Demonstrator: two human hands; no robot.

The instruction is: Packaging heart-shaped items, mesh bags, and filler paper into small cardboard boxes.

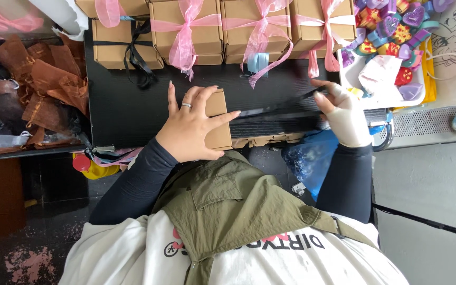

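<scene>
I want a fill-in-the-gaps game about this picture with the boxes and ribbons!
1. The left hand presses flat on a small brown ____.
2. The right hand pulls a ribbon whose colour is ____.
3. Most boxes in the back row are tied with ribbons coloured ____.
4. The ring sits on a finger of the ____ hand.

Missing words: box; black; pink; left

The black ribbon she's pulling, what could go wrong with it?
The black ribbon is stretched between the left hand on the small brown box and the right hand. It might slip off the box. The box sits near the black table edge, so it might fall.
</scene>
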